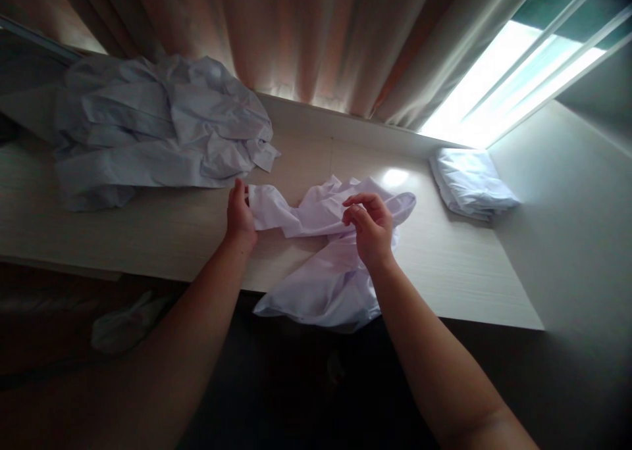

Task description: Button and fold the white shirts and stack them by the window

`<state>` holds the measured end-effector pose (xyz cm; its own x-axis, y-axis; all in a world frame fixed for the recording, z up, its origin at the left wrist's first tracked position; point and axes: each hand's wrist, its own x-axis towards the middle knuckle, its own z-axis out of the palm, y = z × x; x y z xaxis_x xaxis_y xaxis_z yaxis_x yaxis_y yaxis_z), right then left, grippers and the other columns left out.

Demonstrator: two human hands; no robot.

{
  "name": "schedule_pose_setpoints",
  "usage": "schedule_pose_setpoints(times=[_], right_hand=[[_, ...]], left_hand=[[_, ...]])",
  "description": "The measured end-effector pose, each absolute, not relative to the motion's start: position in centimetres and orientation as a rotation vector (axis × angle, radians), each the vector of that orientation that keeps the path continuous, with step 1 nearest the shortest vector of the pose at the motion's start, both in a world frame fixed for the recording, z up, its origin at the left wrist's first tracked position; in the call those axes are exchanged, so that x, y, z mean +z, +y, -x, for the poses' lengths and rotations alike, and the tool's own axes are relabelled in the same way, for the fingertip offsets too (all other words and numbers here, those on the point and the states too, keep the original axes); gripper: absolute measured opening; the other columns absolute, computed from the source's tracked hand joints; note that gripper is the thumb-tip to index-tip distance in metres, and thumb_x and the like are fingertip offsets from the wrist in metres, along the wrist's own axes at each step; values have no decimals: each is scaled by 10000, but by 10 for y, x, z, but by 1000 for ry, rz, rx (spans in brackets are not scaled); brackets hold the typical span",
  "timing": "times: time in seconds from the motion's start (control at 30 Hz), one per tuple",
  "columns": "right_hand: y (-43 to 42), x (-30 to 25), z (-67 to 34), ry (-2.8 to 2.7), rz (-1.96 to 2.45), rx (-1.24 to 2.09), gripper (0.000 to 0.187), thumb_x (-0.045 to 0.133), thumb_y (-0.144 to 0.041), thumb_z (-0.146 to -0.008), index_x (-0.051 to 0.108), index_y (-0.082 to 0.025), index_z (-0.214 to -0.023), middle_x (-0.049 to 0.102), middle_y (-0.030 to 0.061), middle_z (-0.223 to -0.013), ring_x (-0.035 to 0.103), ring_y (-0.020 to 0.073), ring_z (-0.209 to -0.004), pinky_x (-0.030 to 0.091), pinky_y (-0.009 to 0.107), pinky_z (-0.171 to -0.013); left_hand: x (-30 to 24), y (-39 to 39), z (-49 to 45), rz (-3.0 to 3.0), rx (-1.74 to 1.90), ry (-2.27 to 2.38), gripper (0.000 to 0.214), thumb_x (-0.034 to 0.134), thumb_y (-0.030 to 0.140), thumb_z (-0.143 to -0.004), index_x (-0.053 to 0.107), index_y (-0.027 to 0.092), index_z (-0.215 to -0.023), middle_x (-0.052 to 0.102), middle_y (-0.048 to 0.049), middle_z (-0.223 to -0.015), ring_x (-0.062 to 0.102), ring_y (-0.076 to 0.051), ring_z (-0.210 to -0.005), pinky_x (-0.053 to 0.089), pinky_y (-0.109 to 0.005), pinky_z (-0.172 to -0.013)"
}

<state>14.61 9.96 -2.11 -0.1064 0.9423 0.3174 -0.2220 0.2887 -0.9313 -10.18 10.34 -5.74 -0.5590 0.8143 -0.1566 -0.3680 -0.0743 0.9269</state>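
A crumpled white cloth (320, 279) lies on the pale wooden table (172, 233), with part of it hanging over the near edge. My left hand (239, 214) is closed on one twisted end of the cloth at its left side. My right hand (371, 229) pinches a fold of the same cloth near its middle, fingers curled together.
A heap of rumpled pale cloth (153, 131) covers the table's far left. A folded white stack (471, 181) sits at the far right by the wall. Curtains (306, 35) hang behind, and a bright window (513, 81) is at the upper right. A pale bag (126, 325) lies below the table.
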Motion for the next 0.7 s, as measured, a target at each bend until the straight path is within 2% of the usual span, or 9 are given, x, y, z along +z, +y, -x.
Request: schedule_pose_setpoints(times=[0.07,0.13,0.2,0.27,0.43,0.53,0.6,0.7], right_hand=[[100,-20,-147,-1288,770,1153,68,620,-231,-861,603,-248,-924,626,-7,-909,553,93,-646,451,273,-600],[100,-20,-148,-1292,776,1140,64,613,-236,-861,594,-249,-921,621,-8,-902,552,92,-643,455,272,-598],[100,-19,-148,-1299,778,1120,64,603,-242,-862,582,-249,-921,615,-8,-892,551,92,-638,456,271,-595],[101,-19,-148,-1313,787,1085,63,586,-256,-866,564,-251,-925,607,-10,-879,547,93,-630,458,270,-590],[102,-18,-151,-1305,802,965,60,555,-288,-873,526,-257,-915,590,-11,-840,529,94,-599,447,266,-552],[100,-18,-156,-1268,791,907,54,556,-281,-867,530,-255,-907,592,-10,-821,525,93,-583,441,268,-544],[98,-18,-162,-1243,802,859,60,558,-289,-869,533,-253,-910,594,-11,-807,525,92,-576,439,267,-544],[93,-17,-179,-1199,828,788,81,569,-302,-867,536,-248,-916,591,-16,-791,521,90,-567,429,257,-531]], left_hand=[[-57,102,104,-478,1802,1500,269,596,446,-881,468,218,-942,489,63,-657,502,-102,-576,356,-244,-575],[-55,99,105,-550,1878,1629,322,697,237,-792,466,217,-1014,463,84,-655,464,-90,-571,351,-241,-591],[-51,96,104,-739,1957,1724,404,687,69,-718,478,206,-1036,449,86,-680,455,-85,-604,376,-243,-638],[-47,91,99,-974,2000,1798,365,657,19,-706,516,197,-991,443,72,-710,454,-90,-640,393,-250,-672],[-36,74,67,-1598,1862,1749,159,659,131,-796,571,203,-908,516,18,-796,504,-131,-728,432,-284,-720],[-33,59,40,-1903,1585,1596,139,668,253,-840,591,210,-948,579,-14,-863,554,-162,-795,471,-320,-792],[-34,48,24,-2062,1272,1458,304,703,382,-831,605,225,-1074,630,-45,-1014,591,-197,-927,484,-352,-866],[-40,31,7,-2198,803,1381,744,776,548,-715,517,279,-1358,586,-83,-1303,552,-288,-1171,467,-426,-959]])
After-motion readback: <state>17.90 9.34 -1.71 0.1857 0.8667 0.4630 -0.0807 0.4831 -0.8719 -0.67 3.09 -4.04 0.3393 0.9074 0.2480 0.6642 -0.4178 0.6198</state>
